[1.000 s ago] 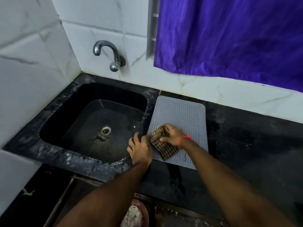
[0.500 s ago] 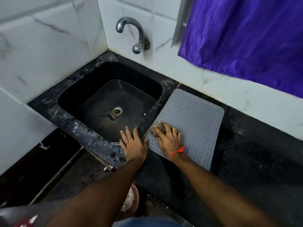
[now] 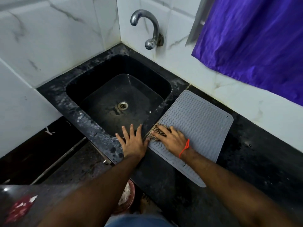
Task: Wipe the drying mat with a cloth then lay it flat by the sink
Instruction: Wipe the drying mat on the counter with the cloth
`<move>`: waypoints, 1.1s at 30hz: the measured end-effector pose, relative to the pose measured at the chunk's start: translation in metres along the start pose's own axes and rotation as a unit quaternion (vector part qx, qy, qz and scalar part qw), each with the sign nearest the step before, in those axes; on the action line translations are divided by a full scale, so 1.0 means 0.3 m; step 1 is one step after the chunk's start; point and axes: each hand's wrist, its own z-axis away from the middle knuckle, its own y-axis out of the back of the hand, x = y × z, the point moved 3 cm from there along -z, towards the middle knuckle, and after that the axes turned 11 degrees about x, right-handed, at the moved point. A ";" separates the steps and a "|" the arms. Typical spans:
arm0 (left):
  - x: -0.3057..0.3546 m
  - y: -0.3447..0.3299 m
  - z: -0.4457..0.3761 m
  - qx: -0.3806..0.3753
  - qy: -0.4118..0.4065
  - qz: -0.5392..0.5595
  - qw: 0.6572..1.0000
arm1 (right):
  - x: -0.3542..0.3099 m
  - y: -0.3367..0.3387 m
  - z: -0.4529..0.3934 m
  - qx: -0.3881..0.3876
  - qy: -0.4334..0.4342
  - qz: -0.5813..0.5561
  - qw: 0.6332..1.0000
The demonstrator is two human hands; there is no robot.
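The cloth (image 3: 157, 132) has slid to the mat (image 3: 195, 128) edge under the flat right hand (image 3: 172, 139), left hand (image 3: 133, 141) splayed on the worktop (image 3: 255, 161); unpinned, the mat may skid.

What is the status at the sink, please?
Left hand flat on sink rim; right hand pressing cloth onto drying mat. Mat flat beside sink. Nothing obstructing.

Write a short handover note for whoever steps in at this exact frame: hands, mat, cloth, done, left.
Left hand: flat, fingers spread on the sink rim, holding nothing.
Right hand: pressing the checked cloth onto the grey drying mat at its sink-side edge.
Mat: lying flat on the black counter right of the sink.
Done: mat in place, wiping under way.
Left: wipe the remaining surface, leave the mat flat.
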 end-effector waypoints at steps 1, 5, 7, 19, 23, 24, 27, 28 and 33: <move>0.001 0.002 -0.002 -0.003 0.003 0.002 1.000 | 0.026 0.001 -0.015 -0.009 0.012 0.005 1.000; -0.008 0.017 -0.010 -0.010 0.016 0.007 1.000 | 0.143 0.011 -0.083 -0.013 -0.005 0.024 1.000; -0.007 0.021 -0.011 -0.017 0.024 0.017 0.999 | 0.205 0.030 -0.128 -0.019 -0.053 0.024 0.998; -0.022 -0.007 -0.008 -0.018 0.028 0.005 0.999 | -0.033 0.043 -0.031 0.041 0.058 -0.112 0.991; -0.035 -0.013 -0.002 -0.017 0.015 -0.002 1.000 | 0.042 0.052 -0.091 0.046 0.059 -0.049 0.996; -0.039 -0.010 -0.006 -0.018 0.015 0.000 1.000 | 0.063 0.062 -0.112 0.042 0.038 -0.045 0.997; -0.032 -0.003 -0.020 -0.026 0.008 0.006 1.000 | 0.103 0.096 -0.149 0.045 -0.023 -0.057 0.997; -0.028 0.000 -0.020 -0.030 0.008 0.010 0.999 | 0.090 0.105 -0.146 0.053 -0.020 -0.069 0.996; -0.036 0.005 -0.011 -0.042 0.012 0.004 0.999 | -0.047 0.062 -0.011 0.078 0.095 -0.116 0.986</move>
